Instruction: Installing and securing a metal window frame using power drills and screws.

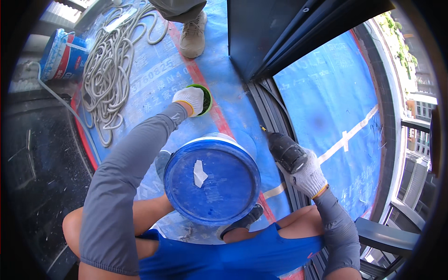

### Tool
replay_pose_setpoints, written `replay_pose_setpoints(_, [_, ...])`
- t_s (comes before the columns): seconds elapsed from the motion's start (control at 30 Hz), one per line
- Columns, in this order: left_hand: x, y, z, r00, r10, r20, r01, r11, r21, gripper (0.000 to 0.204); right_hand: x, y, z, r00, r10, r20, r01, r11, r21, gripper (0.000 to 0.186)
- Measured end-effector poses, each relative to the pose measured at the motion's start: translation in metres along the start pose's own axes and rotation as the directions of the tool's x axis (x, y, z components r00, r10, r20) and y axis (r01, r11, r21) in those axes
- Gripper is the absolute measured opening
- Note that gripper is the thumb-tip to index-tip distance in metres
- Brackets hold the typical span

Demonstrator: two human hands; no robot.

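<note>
My left hand (189, 98), in a white knit glove, reaches into a small green tub (209, 97) on the floor; its fingers are hidden inside, among dark contents too small to make out. In my gloved right hand (310, 178) is a black power drill (285, 150), held over the metal door track (275, 109). A yellowish bit tip points forward and left from the drill. Between my legs stands a bucket with a blue lid (224, 196). On the lid lies a torn white scrap (199, 174).
Coiled grey-white rope (107, 70) lies on the blue floor sheet (154, 88) at far left, beside a blue-and-red bucket (65, 55). Another person's tan shoe (192, 37) stands ahead. A dark door panel (261, 32) rises at far right of it. A glossy black panel (42, 172) borders the left.
</note>
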State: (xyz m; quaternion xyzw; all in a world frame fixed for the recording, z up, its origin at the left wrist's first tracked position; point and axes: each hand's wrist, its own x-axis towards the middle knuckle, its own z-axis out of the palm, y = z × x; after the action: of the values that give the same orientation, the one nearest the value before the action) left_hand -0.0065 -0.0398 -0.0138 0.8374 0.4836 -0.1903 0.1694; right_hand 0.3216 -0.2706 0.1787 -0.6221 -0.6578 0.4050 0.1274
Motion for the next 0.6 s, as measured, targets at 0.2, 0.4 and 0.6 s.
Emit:
replay_pose_setpoints(0.2, [-0.005,-0.013,-0.030,0.995,-0.076,0.066,0.084,0.987,-0.136,0.032,-0.003,0.015,0.002,0.992,0.128,0.021,-0.130,0.985,0.116,0.043])
replay_pose_setpoints(0.4, [-0.014,-0.002,-0.011,0.996,-0.084,-0.009,0.083,0.994,-0.064,0.028,-0.001,0.015,0.005,0.990,0.121,0.069,-0.130,0.980,0.147,0.040])
replay_pose_setpoints(0.6, [-0.005,0.018,0.021,0.990,-0.086,-0.113,0.095,0.992,0.078,0.023,0.002,0.020,0.011,0.993,0.037,0.113,-0.030,0.998,-0.062,0.037])
